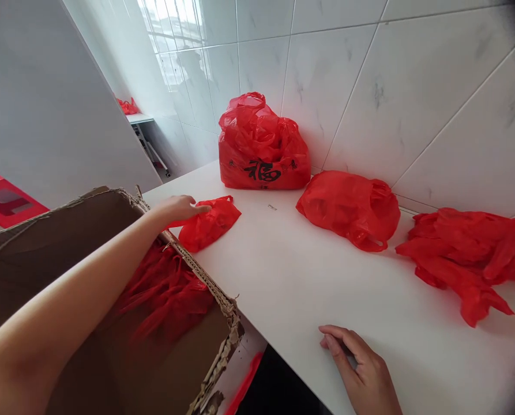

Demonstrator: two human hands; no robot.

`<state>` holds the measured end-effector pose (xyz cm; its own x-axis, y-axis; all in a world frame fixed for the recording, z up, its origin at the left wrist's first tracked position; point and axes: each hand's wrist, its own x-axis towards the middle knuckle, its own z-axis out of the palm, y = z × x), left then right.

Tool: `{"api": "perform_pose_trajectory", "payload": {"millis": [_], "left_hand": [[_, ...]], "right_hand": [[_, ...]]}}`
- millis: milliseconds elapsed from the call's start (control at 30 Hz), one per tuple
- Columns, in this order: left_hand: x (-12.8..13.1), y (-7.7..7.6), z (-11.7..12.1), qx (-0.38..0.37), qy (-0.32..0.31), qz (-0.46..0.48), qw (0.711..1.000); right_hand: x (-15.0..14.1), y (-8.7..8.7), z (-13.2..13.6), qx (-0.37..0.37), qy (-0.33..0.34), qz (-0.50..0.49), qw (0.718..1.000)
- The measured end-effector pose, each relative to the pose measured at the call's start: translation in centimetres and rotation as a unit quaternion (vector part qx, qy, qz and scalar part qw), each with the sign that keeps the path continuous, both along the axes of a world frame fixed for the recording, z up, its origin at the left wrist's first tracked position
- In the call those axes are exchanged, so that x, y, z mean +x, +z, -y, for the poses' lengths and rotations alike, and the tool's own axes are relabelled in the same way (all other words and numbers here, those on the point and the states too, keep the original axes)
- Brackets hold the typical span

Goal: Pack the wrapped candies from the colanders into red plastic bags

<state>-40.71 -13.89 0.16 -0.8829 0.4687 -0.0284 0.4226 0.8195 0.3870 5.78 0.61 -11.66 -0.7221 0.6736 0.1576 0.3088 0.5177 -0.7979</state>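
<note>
My left hand (177,210) reaches over the torn edge of a cardboard box (207,282). Its fingers are apart and touch or hover just over a small red plastic bag (214,222) on the white table; the underside of the hand is hidden. Inside the box, below my forearm, lies a blurred bunch of red plastic bags (175,294). My right hand (363,366) rests near the table's front edge, fingers curled and thumb tip near the index fingertip, with nothing visible in it.
Against the tiled wall stands a full red bag with black characters (263,167). To its right lie a rounded red bag (348,207) and a loose heap of red bags (477,248). A grey panel (45,86) rises at the left. The white table (274,276) runs along the wall.
</note>
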Motion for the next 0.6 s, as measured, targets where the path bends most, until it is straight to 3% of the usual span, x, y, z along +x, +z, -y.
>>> {"api": "perform_pose_trajectory", "payload": {"millis": [100,167,300,400,500,600], "left_hand": [[1.2,-0.2,-1.4,0.056,0.001,0.095,0.994],[2.2,1.0,-0.3,0.127,-0.019,0.156,0.979],[4.6,5.2,5.4,0.236,-0.023,0.227,0.945],[6.3,7.1,10.6,0.291,0.081,0.291,0.908],[7.5,5.7,15.3,0.257,0.166,0.39,0.869],[8.5,0.5,18.4,0.151,0.115,0.526,0.829]], "right_hand": [[-0.2,0.3,0.6,-0.021,-0.021,-0.014,0.999],[-0.2,0.4,0.7,-0.03,-0.019,-0.019,0.999],[-0.1,0.1,0.5,-0.033,-0.004,-0.01,0.999],[0.1,-0.2,0.0,-0.01,0.019,-0.006,1.0],[0.3,-0.5,-0.6,0.025,0.05,0.0,0.998],[0.5,-0.7,-0.9,0.05,0.065,0.003,0.997]]}}
